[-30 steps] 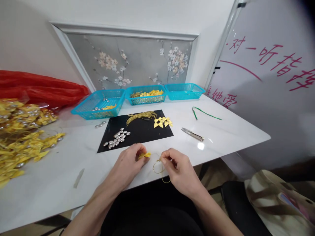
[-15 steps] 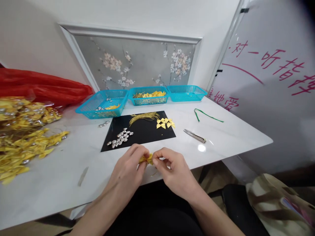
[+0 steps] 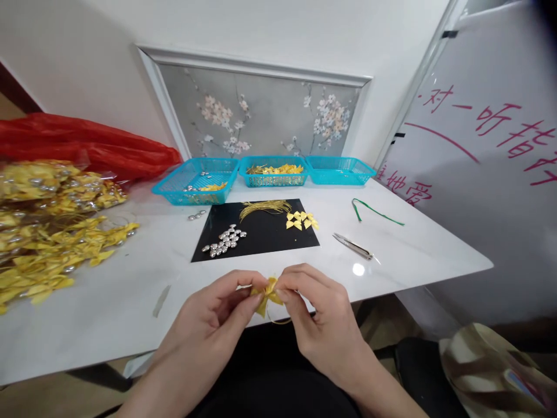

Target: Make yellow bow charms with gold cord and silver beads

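Note:
A yellow ribbon flower [image 3: 270, 291] is pinched between both hands near the table's front edge. My left hand [image 3: 221, 313] is closed on its left side, thumb against forefinger. From the right, my right hand [image 3: 319, 307] grips its other side the same way. A thin gold cord [image 3: 278, 321] loops down below the petals. Just beyond the hands lies a black mat [image 3: 261, 244] with silver beads [image 3: 226, 241], a bundle of gold cords [image 3: 265, 209] and small folded yellow petals [image 3: 300, 220] on it.
Thread snips [image 3: 353, 246] and a green ribbon [image 3: 378, 211] lie to the right. Three blue baskets [image 3: 191, 196] line the back; two visibly hold yellow pieces. Bagged yellow ribbon pieces [image 3: 56, 255] and red plastic [image 3: 87, 142] fill the left. A whiteboard [image 3: 478, 232] stands at right.
The flower now shows more openly between the fingertips, its petals spread and the cord loop visible. My left hand has turned, with its fingers less curled over the flower. The view has shifted slightly.

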The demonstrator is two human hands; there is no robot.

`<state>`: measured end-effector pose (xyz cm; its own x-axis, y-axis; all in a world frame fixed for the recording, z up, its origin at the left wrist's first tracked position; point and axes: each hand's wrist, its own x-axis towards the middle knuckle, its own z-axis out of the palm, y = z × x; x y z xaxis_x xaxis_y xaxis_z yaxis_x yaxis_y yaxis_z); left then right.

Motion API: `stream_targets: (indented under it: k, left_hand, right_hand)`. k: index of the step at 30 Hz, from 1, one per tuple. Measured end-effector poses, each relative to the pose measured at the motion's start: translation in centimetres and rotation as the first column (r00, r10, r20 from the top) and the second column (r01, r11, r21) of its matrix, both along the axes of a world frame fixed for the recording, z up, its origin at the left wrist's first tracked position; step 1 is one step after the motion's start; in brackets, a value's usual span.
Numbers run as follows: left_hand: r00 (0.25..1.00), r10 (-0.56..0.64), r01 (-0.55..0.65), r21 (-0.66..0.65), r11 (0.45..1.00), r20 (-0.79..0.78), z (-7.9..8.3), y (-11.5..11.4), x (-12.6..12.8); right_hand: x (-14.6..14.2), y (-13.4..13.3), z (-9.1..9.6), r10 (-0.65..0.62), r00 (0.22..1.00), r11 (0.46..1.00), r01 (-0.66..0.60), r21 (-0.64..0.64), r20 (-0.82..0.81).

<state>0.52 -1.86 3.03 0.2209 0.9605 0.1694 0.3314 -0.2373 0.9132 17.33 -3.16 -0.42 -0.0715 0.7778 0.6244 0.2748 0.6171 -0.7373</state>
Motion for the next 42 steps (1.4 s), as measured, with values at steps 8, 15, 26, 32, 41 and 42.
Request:
stream_targets:
  k: [8,15,26,32,41,42]
  left_hand:
    - [0.975,0.144,-0.135,-0.062,0.989,0.172,-0.2,-0.2,0.3]
    - [0.967,0.174,-0.171,-0.032,0.985,0.188,-0.6,-0.3,-0.1]
    - [0.998,0.058,-0.058,0.002,0.998,-0.011,0.4,-0.5,-0.6]
    - [0.999,0.031,-0.030,-0.031,0.999,0.044,0.7,-0.7,-0.4]
    - [0.994,0.071,-0.049,-0.241,0.969,0.085,0.2,-1.1,-0.5]
    - [0.994,0.077,-0.056,-0.252,0.966,0.076,0.1,-1.1,-0.6]
  right_hand:
    - [-0.1,-0.7,0.5,-0.061,0.995,0.998,0.061,-0.001,0.078]
    - [-0.6,-1.3,1.0,-0.099,0.984,0.992,0.086,0.093,0.148]
    - [-0.7,-1.5,1.5,-0.111,0.983,0.990,0.097,0.101,0.147]
    - [-0.7,-1.4,1.4,-0.110,0.981,0.993,0.101,0.065,0.159]
    - [-0.9,-1.6,1.5,-0.190,0.963,0.976,0.163,0.148,0.194]
    - [-0.9,-1.6,1.6,-0.199,0.960,0.973,0.169,0.158,0.199]
